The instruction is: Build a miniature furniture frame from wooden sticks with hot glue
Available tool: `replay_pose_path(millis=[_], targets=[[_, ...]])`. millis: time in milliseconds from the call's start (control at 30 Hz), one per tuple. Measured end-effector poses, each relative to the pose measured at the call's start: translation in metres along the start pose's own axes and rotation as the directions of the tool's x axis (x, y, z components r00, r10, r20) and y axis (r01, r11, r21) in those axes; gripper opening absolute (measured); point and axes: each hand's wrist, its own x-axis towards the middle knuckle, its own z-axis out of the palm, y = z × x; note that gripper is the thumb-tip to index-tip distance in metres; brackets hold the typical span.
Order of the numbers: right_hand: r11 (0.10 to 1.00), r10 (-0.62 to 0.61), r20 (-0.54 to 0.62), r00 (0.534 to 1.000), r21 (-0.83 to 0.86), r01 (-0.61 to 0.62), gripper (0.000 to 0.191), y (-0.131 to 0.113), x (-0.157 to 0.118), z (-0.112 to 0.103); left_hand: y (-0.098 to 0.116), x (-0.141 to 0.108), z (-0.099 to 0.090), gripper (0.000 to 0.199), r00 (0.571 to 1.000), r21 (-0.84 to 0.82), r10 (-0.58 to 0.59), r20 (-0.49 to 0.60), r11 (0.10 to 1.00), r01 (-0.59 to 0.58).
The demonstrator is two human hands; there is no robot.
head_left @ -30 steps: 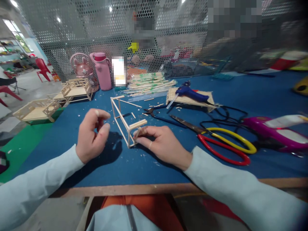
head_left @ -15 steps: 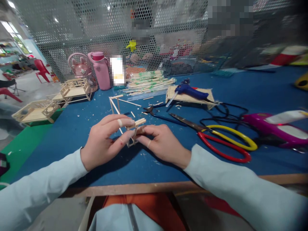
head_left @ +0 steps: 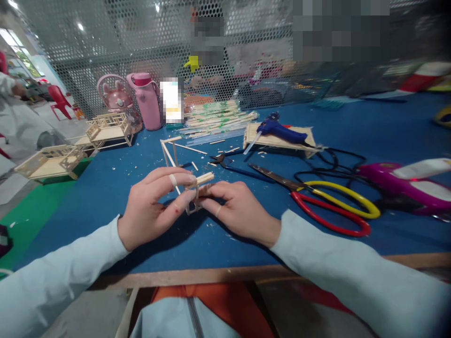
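A small frame of thin wooden sticks [head_left: 169, 153] stands on the blue table, its near end between my two hands. My left hand [head_left: 155, 204] pinches that near end, thumb and fingers pressed on the pale sticks. From the right, my right hand [head_left: 239, 206] has its thumb and forefinger closed on the same end, close to the left fingertips. Two short sticks [head_left: 205, 178] lie side by side at the top of this end. The fingertips partly hide the joints there.
Scissors [head_left: 299, 188], pliers [head_left: 220, 160] and a purple tool [head_left: 405, 188] lie to the right. A blue glue gun [head_left: 282, 131] rests on a wooden piece. Behind are bundled sticks [head_left: 218, 117] and a pink bottle [head_left: 150, 105]; small wooden models [head_left: 52, 162] stand left.
The view has shifted slightly. Both hands keep nearly the same hold on the stick frame. A person in pale clothing has come into view at the far left.
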Motion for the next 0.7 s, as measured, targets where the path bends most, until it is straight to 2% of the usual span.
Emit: replay_pose_path(millis=[700], targets=[[0.984, -0.113, -0.041, 0.993, -0.143, 0.106, 0.014, 0.0020, -0.0027, -0.0011, -0.0006, 0.0007, 0.0005, 0.013, 1.000, -0.040, 0.017, -0.025, 0.999, -0.018]])
